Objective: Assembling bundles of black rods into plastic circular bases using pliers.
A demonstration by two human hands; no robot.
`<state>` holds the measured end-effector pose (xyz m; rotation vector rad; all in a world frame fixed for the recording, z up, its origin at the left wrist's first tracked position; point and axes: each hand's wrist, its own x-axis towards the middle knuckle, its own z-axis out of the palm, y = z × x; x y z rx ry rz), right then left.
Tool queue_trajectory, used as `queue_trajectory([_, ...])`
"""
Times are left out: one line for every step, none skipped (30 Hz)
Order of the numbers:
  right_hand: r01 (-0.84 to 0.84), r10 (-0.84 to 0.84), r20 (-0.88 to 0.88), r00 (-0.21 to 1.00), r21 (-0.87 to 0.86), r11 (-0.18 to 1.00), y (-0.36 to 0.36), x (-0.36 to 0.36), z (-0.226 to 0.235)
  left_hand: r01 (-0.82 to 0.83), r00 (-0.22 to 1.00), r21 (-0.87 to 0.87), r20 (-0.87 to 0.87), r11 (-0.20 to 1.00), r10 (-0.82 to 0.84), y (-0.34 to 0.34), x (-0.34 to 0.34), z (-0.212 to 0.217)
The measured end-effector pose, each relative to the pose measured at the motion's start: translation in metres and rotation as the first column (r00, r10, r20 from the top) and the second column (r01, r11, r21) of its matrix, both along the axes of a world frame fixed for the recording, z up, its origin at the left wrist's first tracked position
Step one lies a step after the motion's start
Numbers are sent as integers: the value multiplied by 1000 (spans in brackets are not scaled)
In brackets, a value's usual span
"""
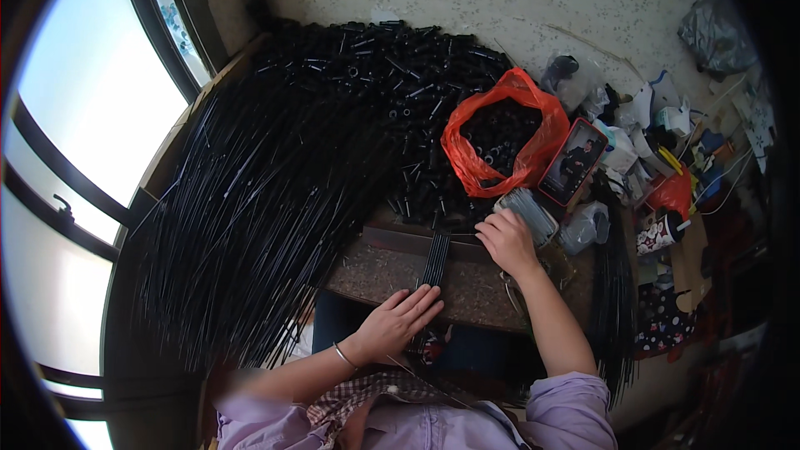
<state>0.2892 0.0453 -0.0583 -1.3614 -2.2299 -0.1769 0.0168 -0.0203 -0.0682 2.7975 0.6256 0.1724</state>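
My left hand (400,317) lies with its fingers stretched out across a flat row of thin black rods (435,260), pressing them near the table's front edge. The far ends of these rods reach a brown raised strip (392,239) on the table, close to black tubular parts. To the right, my right hand (508,243) has its fingers bent together beside a container of thin grey metal pins (530,212). A fine, pale line runs leftward from its fingertips; what the fingers hold is too small to make out.
A large sheaf of long black rods (250,217) covers the left. Behind lies a heap of black tubular parts (375,67). An orange-red plastic bag (467,158) holds small dark pieces, with a phone (573,162) leaning beside it. Clutter and a patterned cup (658,235) stand at right.
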Motion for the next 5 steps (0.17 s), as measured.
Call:
queue_trajectory([-12,12,49,999,1,1000,-4,7,-6,3,1000,6,10,1000,-3,0,0,-1])
queue_trajectory([-18,18,51,999,2,1000,-10,6,-8,-3,1000,7,13,1000,3,0,0,-1])
queue_trajectory([22,-19,24,1000,-151,988,-16,5,-10,4,1000,13,1,1000,-4,0,0,-1])
queue_trajectory([58,-60,4,998,-303,951,-22,4,-11,12,1000,18,-12,1000,-12,1,-1,-1])
queue_trajectory([58,-59,6,998,-303,951,-22,4,-11,11,1000,17,-9,1000,-11,0,-1,-1])
